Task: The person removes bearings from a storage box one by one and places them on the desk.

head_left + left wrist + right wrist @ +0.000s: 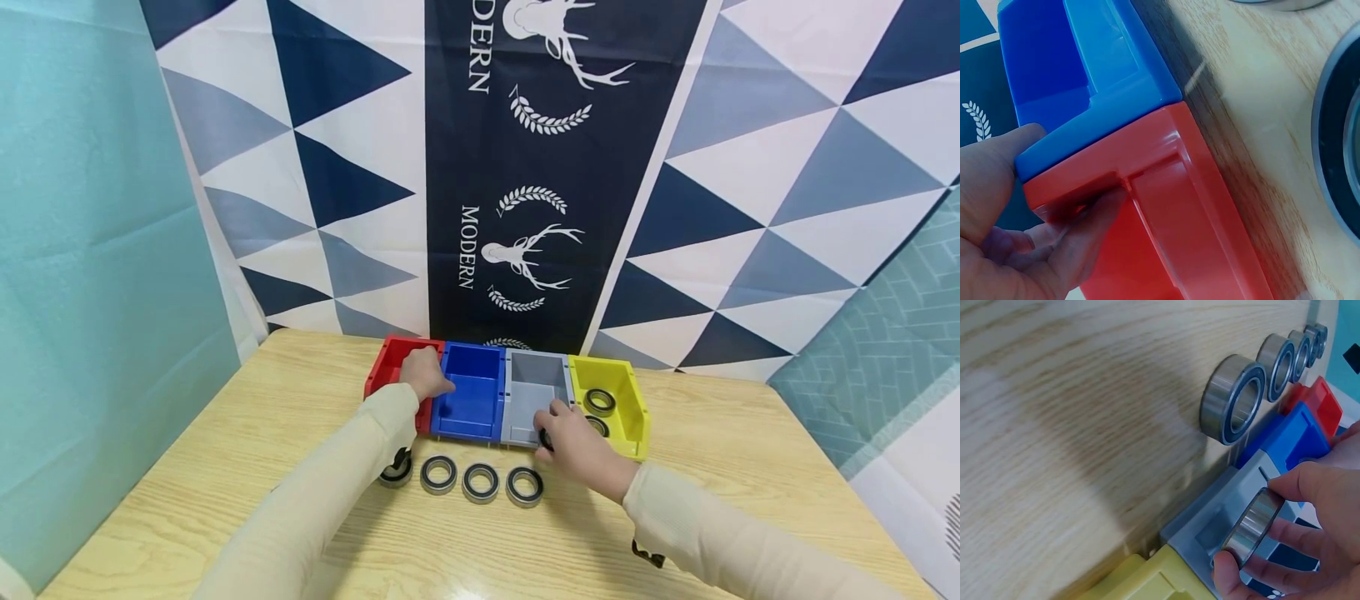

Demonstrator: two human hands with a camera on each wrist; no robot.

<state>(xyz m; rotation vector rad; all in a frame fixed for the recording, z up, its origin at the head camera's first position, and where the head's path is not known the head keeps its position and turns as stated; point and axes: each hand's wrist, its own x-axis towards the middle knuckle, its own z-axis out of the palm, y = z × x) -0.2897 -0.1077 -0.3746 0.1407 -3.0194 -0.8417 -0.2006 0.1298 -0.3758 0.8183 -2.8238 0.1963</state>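
My right hand (577, 442) pinches a ball bearing (1254, 526) by its rim between thumb and fingers. It holds the bearing, tilted on edge, over the front of the grey bin (531, 408). My left hand (424, 373) grips the adjoining side walls of the red bin (1179, 181) and the blue bin (1110, 134). Its thumb lies on the blue side and its fingers reach inside the red bin. Two bearings lie in the yellow bin (633, 400); one of them (600, 402) shows whole, and my right hand partly covers the other.
Several bearings stand in a row in front of the bins on the wooden table (225, 433), including one bearing (524, 487) at the right end. My left sleeve partly covers the leftmost bearing (395, 475). A patterned cloth (360, 167) hangs behind the bins.
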